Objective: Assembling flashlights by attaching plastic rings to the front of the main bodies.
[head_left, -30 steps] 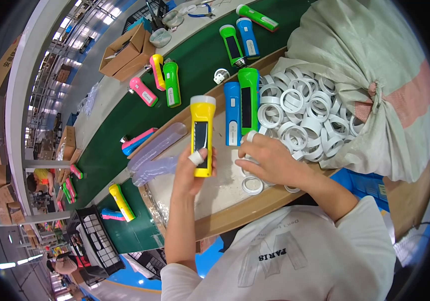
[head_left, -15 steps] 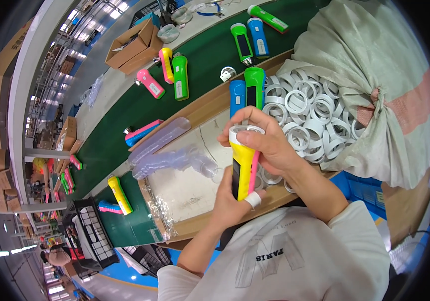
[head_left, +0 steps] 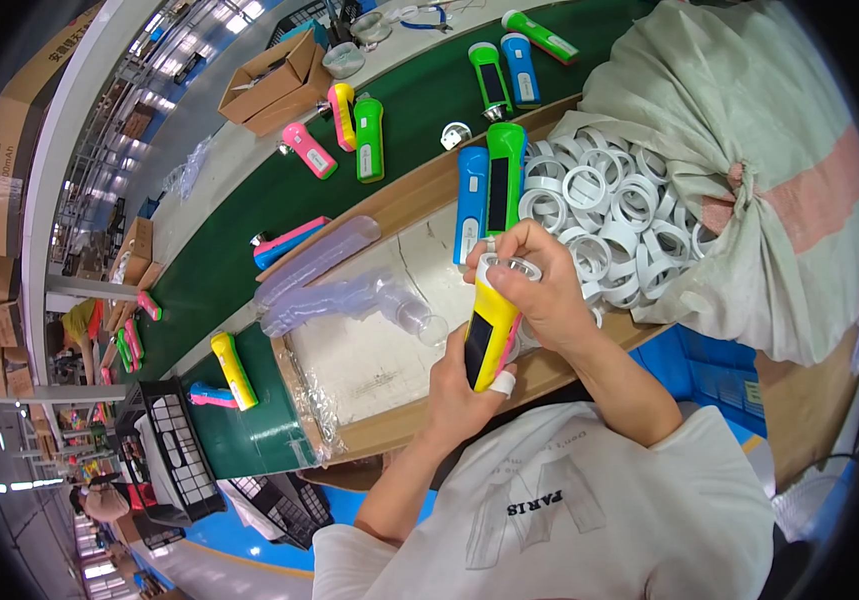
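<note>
In front of my chest I hold a yellow and pink flashlight point(head_left: 489, 318) with a dark panel on its side, head tilted up and away. My left hand point(head_left: 454, 395) is wrapped round its lower body, and a white band circles one finger. My right hand point(head_left: 539, 285) closes round the head, fingers and thumb on the white ring point(head_left: 511, 266) at its rim. Just beyond my hands a blue flashlight point(head_left: 470, 205) and a green flashlight point(head_left: 505, 180) with a dark panel lie side by side. Many loose white rings point(head_left: 585, 188) are heaped to the right.
A large pale woven sack point(head_left: 719, 90) stands behind the ring heap. Clear plastic sleeves point(head_left: 349, 305) lie in a shallow cardboard tray point(head_left: 379, 440). Along the green belt point(head_left: 239, 235) are several coloured flashlights; a cardboard box point(head_left: 274, 85) sits beyond. Black crates point(head_left: 184, 450) stand at the left.
The flashlight and both hands have shifted slightly down and toward me in the picture. My right hand stays on the ring; the blue flashlight beyond shows more fully.
</note>
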`<state>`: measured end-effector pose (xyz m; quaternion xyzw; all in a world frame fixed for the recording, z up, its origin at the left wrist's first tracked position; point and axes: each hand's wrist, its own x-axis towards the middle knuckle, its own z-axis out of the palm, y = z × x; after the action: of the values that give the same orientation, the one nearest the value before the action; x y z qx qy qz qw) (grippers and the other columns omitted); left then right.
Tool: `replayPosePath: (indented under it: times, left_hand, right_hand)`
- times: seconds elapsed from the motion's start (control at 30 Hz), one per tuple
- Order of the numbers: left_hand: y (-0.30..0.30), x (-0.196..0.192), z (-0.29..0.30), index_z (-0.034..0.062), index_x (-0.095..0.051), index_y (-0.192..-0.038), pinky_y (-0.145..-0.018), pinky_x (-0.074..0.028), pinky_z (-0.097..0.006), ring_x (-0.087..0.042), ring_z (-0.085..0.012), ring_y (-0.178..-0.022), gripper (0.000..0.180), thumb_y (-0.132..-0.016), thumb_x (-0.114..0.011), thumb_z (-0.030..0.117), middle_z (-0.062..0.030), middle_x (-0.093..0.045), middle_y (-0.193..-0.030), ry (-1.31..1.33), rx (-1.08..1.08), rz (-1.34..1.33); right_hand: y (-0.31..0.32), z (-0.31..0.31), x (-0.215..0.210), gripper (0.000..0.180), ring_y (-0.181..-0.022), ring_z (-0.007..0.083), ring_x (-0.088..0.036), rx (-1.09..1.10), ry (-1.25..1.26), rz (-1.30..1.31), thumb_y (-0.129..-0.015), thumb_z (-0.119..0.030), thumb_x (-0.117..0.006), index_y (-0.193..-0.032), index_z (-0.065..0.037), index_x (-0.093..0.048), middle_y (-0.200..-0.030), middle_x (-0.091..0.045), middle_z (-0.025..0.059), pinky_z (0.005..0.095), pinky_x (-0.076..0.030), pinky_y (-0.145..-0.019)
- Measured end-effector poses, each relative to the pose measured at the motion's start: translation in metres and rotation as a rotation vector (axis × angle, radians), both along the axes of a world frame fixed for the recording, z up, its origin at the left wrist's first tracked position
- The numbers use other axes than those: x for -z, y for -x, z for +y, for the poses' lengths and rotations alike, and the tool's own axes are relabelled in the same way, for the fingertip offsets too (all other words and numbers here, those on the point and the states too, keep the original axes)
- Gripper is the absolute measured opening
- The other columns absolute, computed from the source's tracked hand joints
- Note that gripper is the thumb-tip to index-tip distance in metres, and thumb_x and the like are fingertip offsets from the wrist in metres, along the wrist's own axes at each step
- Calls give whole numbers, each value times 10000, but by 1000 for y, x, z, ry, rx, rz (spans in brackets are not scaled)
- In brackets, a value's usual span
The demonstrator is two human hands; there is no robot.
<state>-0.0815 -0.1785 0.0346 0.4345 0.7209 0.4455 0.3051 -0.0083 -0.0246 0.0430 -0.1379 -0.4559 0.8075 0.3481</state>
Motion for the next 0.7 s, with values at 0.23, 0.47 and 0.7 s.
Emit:
replayPosePath:
  times: [0.23, 0.47, 0.7]
  left_hand:
    - [24, -8, 10, 68, -396, -1266, -518, -449, -242, -539, -117, -626, 608, -751, -719, 55, -73, -567, -917, 121, 14, -852]
    - [110, 1, 62, 22, -484, -1209, -587, -460, -245, -560, -120, -705, 468, -821, -698, 171, -74, -596, -925, 120, -126, -401]
    - [174, -13, 145, 27, -445, -1337, -944, -418, -299, -517, -205, -1128, 533, -851, -647, 113, -162, -521, -1264, -190, -59, 316]
  right_hand:
    - [-1, 18, 9, 255, -918, 110, -574, -68, 350, -59, -939, -231, -587, -1096, -39, -529, -998, -591, 47, 287, -496, -775]
    - [-26, 16, 31, 257, -940, 314, -554, 74, -1133, -578, -765, -224, -726, -889, -47, -587, -1041, -576, 140, 380, -453, -781]
    - [-20, 11, 27, 482, -1114, 313, -474, -319, -1722, -600, -688, -397, -739, -907, 12, -609, -1197, -529, 176, 380, -385, -896]
